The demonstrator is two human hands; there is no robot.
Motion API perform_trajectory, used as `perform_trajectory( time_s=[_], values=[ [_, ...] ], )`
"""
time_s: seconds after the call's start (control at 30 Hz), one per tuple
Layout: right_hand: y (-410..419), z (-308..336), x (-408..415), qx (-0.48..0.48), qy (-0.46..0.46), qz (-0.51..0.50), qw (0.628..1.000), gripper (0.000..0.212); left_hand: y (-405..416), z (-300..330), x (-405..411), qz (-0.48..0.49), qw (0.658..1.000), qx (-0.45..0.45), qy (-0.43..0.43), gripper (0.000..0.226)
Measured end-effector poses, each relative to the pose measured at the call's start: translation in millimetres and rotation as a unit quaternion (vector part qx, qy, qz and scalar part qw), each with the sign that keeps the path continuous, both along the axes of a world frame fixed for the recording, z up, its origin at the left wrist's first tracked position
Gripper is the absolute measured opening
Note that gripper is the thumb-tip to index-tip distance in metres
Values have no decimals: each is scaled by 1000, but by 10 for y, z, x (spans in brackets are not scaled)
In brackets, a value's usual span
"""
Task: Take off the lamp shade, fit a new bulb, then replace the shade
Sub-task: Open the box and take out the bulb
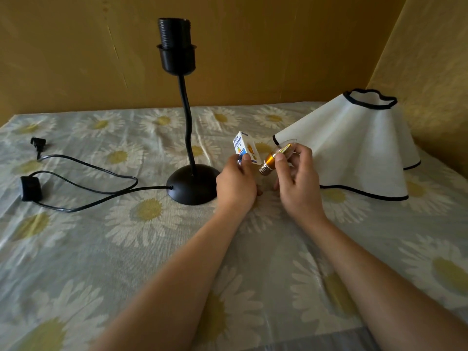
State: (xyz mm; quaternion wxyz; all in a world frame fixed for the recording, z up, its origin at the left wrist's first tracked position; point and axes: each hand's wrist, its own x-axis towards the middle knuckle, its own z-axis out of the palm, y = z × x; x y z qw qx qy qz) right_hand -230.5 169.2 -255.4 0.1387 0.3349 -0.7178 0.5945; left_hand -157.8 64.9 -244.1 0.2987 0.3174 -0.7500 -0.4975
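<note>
The black lamp stands shadeless on the table, its round base (193, 184) near the middle and its empty threaded socket (176, 44) up top. The white shade with black trim (352, 145) rests on the table to the right. My left hand (236, 184) grips a small white bulb box (244, 147), held upright just right of the base. My right hand (296, 178) pinches a candle-shaped bulb (277, 155) with a gold collar and clear glass, screw cap pointing down-left toward the box.
The lamp's black cord (101, 183) loops across the left of the daisy-print tablecloth (126, 249), with an inline switch (31, 188) and a plug (38, 144) at far left. A yellow-brown wall (253, 59) closes the back and right side.
</note>
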Motion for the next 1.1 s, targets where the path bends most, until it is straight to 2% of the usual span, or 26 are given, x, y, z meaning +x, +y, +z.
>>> perform_trajectory(
  time_s=[0.2,0.3,0.67,0.73,0.9,1.1],
  values=[
    [-5,-11,-9,14,-3,-9,1000,31,25,19,-27,22,998,-21,-47,48],
    [-5,-11,-12,18,-7,-12,1000,33,35,0,-27,46,996,-45,-60,46],
    [8,29,35,50,9,-23,998,37,145,9,105,59,990,-123,21,35],
    [15,38,36,54,6,-21,998,36,176,24,140,57,988,-137,35,27],
    [24,76,61,60,9,-20,998,44,248,53,287,55,985,-164,18,22],
    [8,232,166,53,29,-12,998,30,229,174,494,53,973,-218,48,20]
  ],
)
